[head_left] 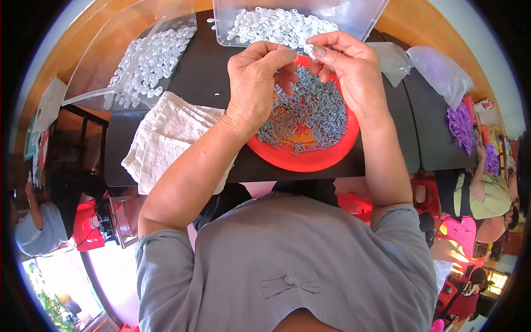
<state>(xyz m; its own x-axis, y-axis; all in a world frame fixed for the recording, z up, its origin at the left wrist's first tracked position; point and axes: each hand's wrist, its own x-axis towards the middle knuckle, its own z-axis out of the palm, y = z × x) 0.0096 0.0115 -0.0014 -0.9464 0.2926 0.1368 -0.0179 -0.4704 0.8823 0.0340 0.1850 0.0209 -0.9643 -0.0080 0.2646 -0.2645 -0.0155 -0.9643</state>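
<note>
Both of my hands are raised over a red plastic basin (pixel 301 162) heaped with small grey screws (pixel 315 108). Between the thumb and index finger of my right hand (pixel 351 69) is a small white plastic piece (pixel 309 51). My left hand (pixel 255 80) is closed in a pinch beside it, thumb against index finger; whatever it holds, if anything, is too small to make out. The two hands are a little apart. Just beyond them, a clear plastic bin (pixel 365 19) holds many similar white pieces (pixel 276 26).
On the left, a second clear container (pixel 91 91) holds more white pieces (pixel 149 63). A folded white towel (pixel 166 141) lies by my left forearm on the dark table (pixel 387 146). Clear plastic bags (pixel 440 72) lie on the right. Other people (pixel 484 193) sit at both sides.
</note>
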